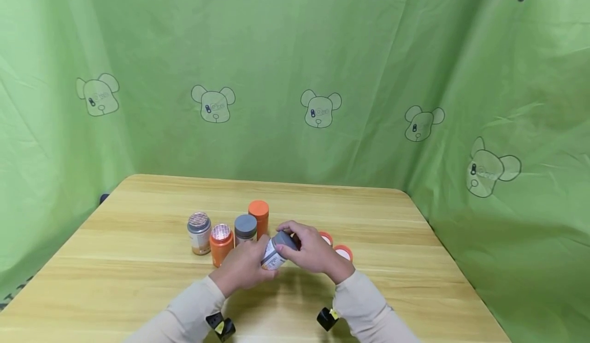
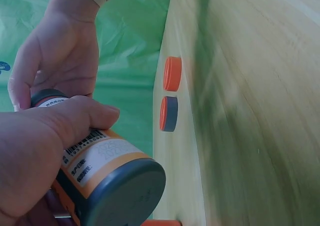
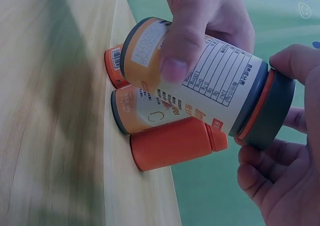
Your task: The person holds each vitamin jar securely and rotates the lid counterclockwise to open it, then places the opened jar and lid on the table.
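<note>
My left hand (image 1: 244,263) grips a grey supplement bottle (image 1: 272,257) with a white and orange label, tilted above the table. Its grey cap (image 3: 275,110) is held by the thumb and fingers of my right hand (image 1: 311,248). In the right wrist view an orange ring shows between cap and bottle body; I cannot tell whether the cap is loose. The left thumb lies across the label, and the bottle's grey base points towards the left wrist camera.
Left of the hands stand a grey bottle (image 1: 200,240) and an orange bottle (image 1: 222,251), both foil-topped, a grey-capped bottle (image 1: 246,224) and an orange-capped bottle (image 1: 259,211). An orange cap (image 2: 173,74) and a grey cap with orange inside (image 2: 171,114) lie to the right on the wooden table (image 1: 405,281).
</note>
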Tool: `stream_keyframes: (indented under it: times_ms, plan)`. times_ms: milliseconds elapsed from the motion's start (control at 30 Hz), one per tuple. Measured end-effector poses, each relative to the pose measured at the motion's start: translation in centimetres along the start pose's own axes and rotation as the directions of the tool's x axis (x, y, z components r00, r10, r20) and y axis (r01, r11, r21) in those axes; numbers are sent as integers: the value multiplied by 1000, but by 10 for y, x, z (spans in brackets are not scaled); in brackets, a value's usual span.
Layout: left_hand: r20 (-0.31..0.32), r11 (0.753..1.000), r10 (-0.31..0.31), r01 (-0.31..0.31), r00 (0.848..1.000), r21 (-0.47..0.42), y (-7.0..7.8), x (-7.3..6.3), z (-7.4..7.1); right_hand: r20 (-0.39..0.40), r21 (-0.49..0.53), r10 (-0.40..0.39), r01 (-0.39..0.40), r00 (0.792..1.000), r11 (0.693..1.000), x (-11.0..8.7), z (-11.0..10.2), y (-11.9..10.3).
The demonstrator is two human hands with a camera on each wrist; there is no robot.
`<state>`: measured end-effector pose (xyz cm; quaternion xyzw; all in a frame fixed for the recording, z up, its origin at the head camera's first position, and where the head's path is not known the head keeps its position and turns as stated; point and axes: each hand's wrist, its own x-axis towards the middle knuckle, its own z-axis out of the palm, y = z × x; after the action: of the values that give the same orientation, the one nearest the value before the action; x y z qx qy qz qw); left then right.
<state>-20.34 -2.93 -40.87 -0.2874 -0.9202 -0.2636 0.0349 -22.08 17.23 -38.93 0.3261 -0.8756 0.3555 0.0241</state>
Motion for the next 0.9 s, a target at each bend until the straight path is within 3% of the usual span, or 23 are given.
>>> stream_keyframes:
  times_ms: [400,667,900]
  plan:
    - [-16,1000,-21,21,1000,21,-1,-1,-1,4,-13,-82,82,997,997,0,-2,-3]
    - [-26,999,-4,5,1000,33,0,-1,-1,-13,-48,7,-7,1000,999,1,0,-7]
    - [-10,999,-6,7,1000,36,0,-2,-2,12,-39,20,-20,1000,999,0,2,-6]
